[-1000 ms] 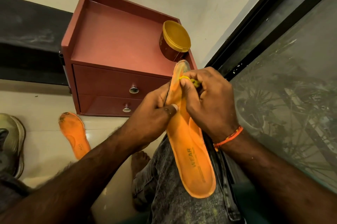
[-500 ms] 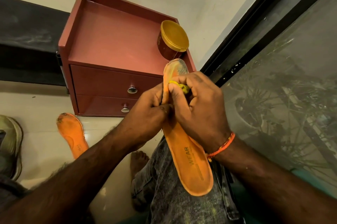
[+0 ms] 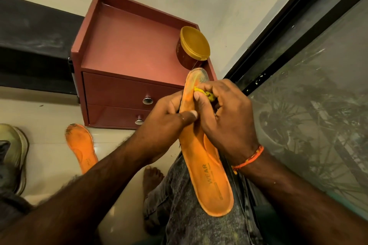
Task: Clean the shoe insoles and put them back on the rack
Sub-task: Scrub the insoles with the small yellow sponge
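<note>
Long orange foam insole (image 3: 207,167) propped heel-down on the near knee; left hand (image 3: 169,123) pinches its edge, likely bracing it. Right hand (image 3: 225,117), fingers closed on a small crumpled yellow cloth (image 3: 203,92), presses it to the grimy far toe.

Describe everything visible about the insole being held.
The held insole is orange, foam-like, printed "WEAR" near the heel, with a greyish, worn toe end. It lies lengthwise over the person's lap, toe pointing at the cabinet. The left hand grips its left edge; the right hand presses a yellow cloth on its forepart.
</note>
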